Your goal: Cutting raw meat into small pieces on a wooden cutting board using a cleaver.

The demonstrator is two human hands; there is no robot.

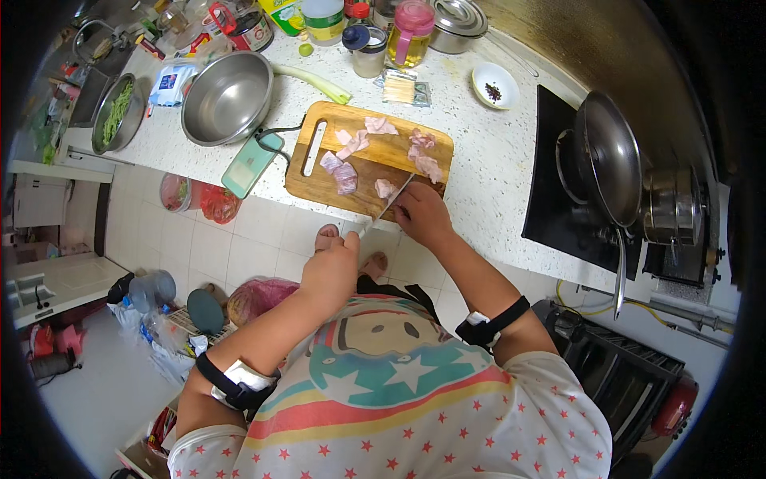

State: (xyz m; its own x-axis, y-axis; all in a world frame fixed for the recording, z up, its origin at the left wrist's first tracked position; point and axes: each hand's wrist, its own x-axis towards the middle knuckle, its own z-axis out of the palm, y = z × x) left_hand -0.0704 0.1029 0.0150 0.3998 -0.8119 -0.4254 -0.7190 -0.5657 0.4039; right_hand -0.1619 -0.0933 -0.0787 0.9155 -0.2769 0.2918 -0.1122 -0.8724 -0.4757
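Note:
My left hand [335,263] is closed round the handle of a knife [383,211], whose narrow blade points up and right over the near edge of a wooden cutting board [371,208]. The curled fingers of my right hand [422,212] hold a small piece of raw pale pink meat [386,188] on the board beside the blade. Further pieces of meat [425,155] lie at the board's right, with more meat [353,142] near its middle. Two purplish pink pieces [345,178] are at its left. My right fingertips are partly hidden behind the blade.
Left of the board are a phone [252,166], an empty steel bowl [227,99] and a bowl of green vegetables [115,114]. Behind lie a leek stalk [317,84], toothpicks [399,88] and an oil jug [410,36]. A white bowl [495,85] and a wok [607,158] stand right.

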